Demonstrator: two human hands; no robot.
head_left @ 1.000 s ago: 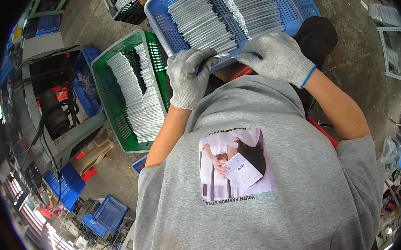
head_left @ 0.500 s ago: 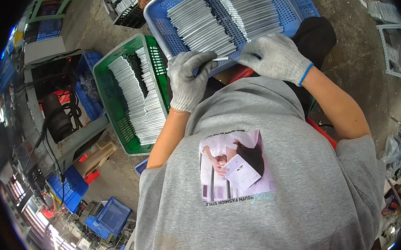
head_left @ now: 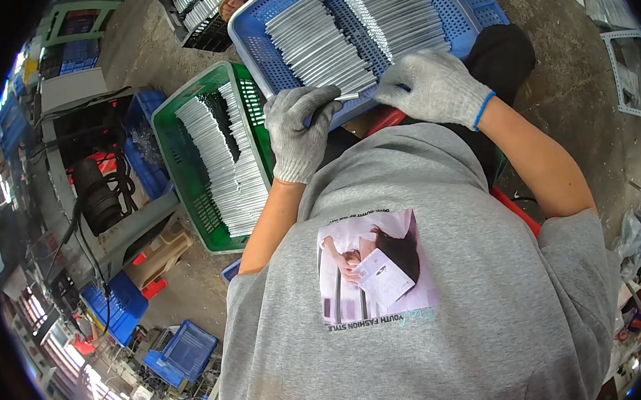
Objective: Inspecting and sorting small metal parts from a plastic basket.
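Gloved in grey knit, my left hand pinches a short, shiny metal rod between thumb and fingers. The rod's free end points right, toward my right hand, which wears a matching glove with a blue cuff. Its thumb and fingertips are pressed together just beyond the rod's end, with a small gap between; whatever they may hold is hidden. Right in front of both hands is a blue perforated crate with two rows of stacked metal rods. To the left stands a green crate of similar rods.
A black crate with more rods stands at the far left, beyond the green one. Machinery with cables and blue bins line the left side. A white perforated frame lies on the floor at right.
The rod's visible end and my left hand have shifted slightly left and down. My right hand has edged left, its fingers still closed. The whole view has tilted a little.
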